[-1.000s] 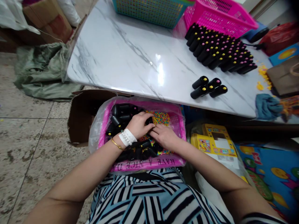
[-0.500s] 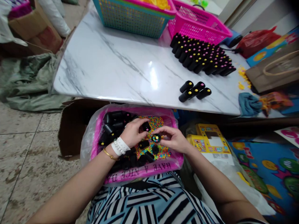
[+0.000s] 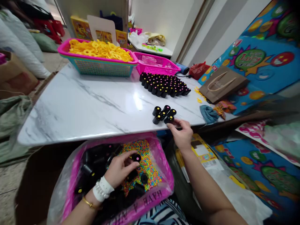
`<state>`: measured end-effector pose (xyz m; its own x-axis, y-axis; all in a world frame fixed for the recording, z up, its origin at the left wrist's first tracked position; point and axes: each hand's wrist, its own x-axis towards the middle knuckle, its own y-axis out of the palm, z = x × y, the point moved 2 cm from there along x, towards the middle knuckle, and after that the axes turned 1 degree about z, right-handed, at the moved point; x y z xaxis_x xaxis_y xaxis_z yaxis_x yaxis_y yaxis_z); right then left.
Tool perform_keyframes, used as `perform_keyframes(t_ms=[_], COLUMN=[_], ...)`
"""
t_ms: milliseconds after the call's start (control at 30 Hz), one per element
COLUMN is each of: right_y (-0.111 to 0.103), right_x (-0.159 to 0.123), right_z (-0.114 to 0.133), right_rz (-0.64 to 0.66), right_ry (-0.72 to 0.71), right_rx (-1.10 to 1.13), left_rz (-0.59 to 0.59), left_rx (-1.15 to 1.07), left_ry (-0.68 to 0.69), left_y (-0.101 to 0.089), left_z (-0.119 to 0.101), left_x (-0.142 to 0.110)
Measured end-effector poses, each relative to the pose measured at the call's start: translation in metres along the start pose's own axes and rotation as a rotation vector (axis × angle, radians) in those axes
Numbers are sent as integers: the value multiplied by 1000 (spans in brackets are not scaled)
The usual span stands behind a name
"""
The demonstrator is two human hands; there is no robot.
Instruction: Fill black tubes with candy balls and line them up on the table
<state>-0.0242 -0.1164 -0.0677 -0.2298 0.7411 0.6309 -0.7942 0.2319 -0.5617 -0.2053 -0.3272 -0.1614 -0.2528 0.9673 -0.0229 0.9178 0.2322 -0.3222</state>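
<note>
Head view, from the far left: a brown cardboard box (image 3: 17,75) stands on the floor near pale sacks (image 3: 21,47), and a green cloth (image 3: 14,125) lies in a heap below it. Next, close to my lap, is a pink basket (image 3: 69,200) lined with clear plastic. Black tubes (image 3: 87,167) lie jumbled in its left half; it is dark down there, so I can't fairly count them. My left hand (image 3: 119,170) is over the basket, thumb and fingers curled round a pink-dotted tube (image 3: 136,158). Small coloured beads (image 3: 150,157) fill the right part, with a few more tubes lying on them.

Beyond, on the table (image 3: 93,106), a teal basket (image 3: 100,68) with a pink rim is heaped with yellow rings (image 3: 100,50). To its right, in front of another pink basket, a big block of tubes (image 3: 166,83) stands packed together. Nearer me, close to the table's front edge, six tubes stand in a small cluster. My right hand (image 3: 184,137) is at the nearest right one, a yellow-dotted tube (image 3: 169,119), upright, pinched low between my thumb and bent fingers. Further right, a blue cloth (image 3: 208,114) lies crumpled on the table, just in front of a brown paper bag (image 3: 223,82).
</note>
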Motion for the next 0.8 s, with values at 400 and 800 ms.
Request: perform_keyframes(t_ms=[400,800], right_y=[11,50], right_x=[-114,-130], right_z=[58,42], right_rz=[811,1241], right_ry=[-255,-998], right_rx=[348,-215], left_rz=[190,-146], left_rx=[-604,-167], left_ry=[-203,-116], left_y=[9,-12], left_z=[4,17], left_x=[-2,-3])
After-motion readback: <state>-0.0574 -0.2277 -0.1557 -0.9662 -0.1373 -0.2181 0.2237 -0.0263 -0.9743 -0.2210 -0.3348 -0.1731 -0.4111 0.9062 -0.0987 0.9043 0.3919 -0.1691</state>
